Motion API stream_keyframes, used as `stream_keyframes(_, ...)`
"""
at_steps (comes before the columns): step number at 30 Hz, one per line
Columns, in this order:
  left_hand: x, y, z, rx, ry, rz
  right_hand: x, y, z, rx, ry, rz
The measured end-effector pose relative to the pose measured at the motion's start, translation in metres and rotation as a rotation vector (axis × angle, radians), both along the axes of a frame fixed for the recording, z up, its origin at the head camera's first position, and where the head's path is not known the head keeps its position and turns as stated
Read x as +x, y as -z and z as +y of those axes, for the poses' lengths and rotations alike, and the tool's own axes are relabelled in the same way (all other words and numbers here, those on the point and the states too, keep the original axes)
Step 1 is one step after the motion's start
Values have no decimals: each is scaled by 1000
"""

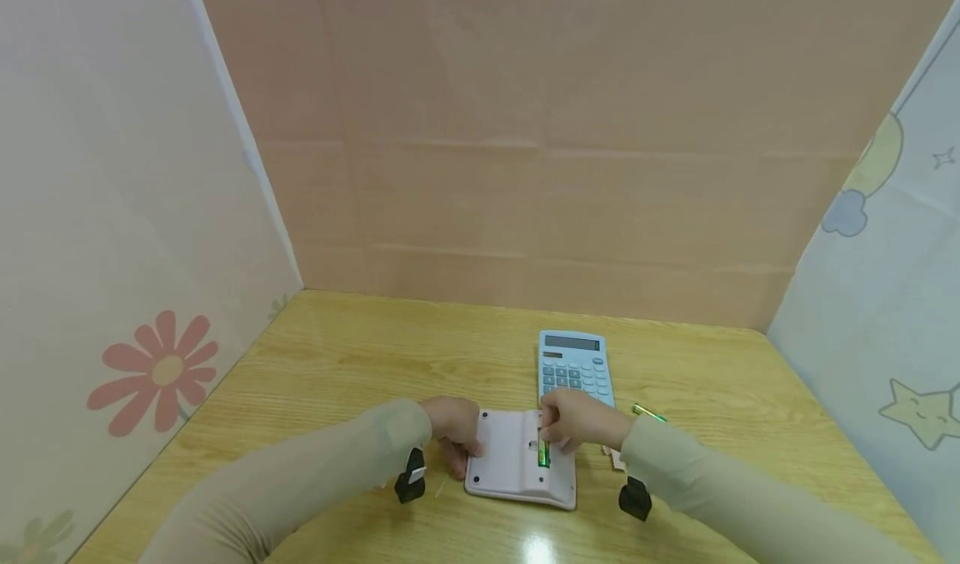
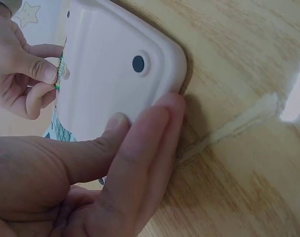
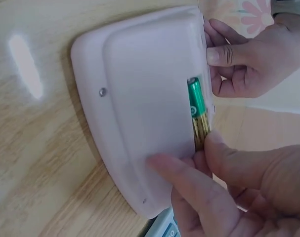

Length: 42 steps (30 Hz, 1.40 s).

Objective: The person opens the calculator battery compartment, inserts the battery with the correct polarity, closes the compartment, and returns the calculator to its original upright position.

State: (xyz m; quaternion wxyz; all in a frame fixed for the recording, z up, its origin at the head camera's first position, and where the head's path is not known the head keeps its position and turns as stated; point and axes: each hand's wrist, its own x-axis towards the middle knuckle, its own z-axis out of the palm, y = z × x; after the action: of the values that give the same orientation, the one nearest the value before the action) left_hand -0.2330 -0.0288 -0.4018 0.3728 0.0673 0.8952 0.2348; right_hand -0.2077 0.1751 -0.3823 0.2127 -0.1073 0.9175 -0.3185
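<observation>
A pale pink calculator lies face down on the table with its back towards me. My left hand grips its left edge, the thumb on the back and the other fingers along the side. In the slot on the back sits a green and gold battery. My right hand pinches the gold end of that battery between thumb and fingers, while its index finger touches the casing in the right wrist view. Part of the slot is hidden by the right hand.
A light blue calculator lies face up behind the right hand. Another green and gold battery is on the wooden table, beyond the right wrist. Small pale pieces, partly covered, lie beside that wrist. Printed walls enclose the table.
</observation>
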Motion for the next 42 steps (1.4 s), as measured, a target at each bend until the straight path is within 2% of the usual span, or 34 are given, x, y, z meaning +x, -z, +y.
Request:
stream_keyframes(9, 0, 0, 1, -7, 6, 11, -7, 1, 1, -6, 85, -74)
stream_keyframes(20, -1, 3, 0, -5, 6, 0, -10, 1, 0, 2, 48, -92)
stream_keyframes(28, 0, -1, 0, 5, 4, -6, -13, 2, -3, 24, 22, -72)
stream_keyframes(35, 1, -2, 1, -7, 20, 20, -14, 2, -1, 62, -11, -57)
stream_keyframes(42, 1, -2, 1, -16, 23, 30, -12, 2, -2, 61, 4, -38)
